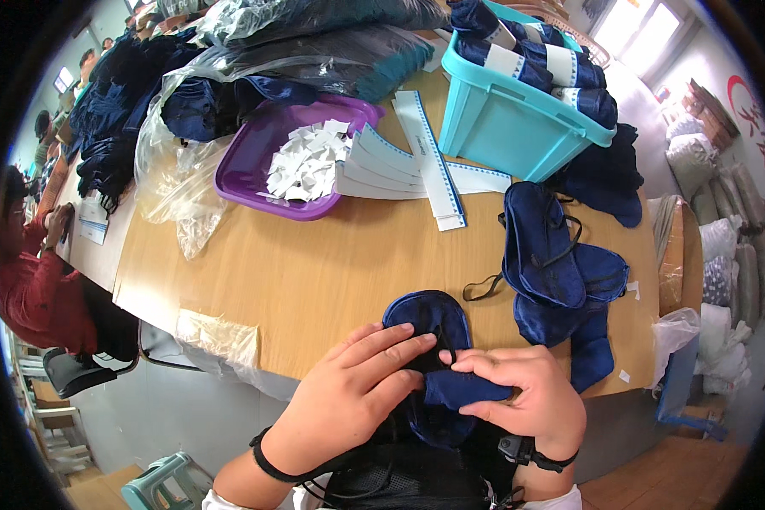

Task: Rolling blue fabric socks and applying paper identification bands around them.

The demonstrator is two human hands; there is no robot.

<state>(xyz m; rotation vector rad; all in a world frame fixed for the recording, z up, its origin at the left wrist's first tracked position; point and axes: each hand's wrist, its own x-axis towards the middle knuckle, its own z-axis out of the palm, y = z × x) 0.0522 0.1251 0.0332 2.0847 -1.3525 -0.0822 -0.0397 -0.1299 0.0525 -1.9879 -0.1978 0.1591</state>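
Note:
A dark blue satin eye mask lies upright at the table's near edge, its lower end hanging toward my lap. My left hand rests across its left side, fingers stretched out and close together. Between the thumb and fingers of my right hand is a folded blue eye mask, pinched over the lower half of the first. Whether the two are one piece, I cannot tell. A black elastic strap shows by my right fingertips. More blue eye masks with black straps lie piled to the right.
Behind stands a turquoise bin of blue rolls with white paper bands. A purple basin holds white paper pieces, beside fanned paper strips. Plastic bags and dark cloth lie at the left. A person in red sits far left.

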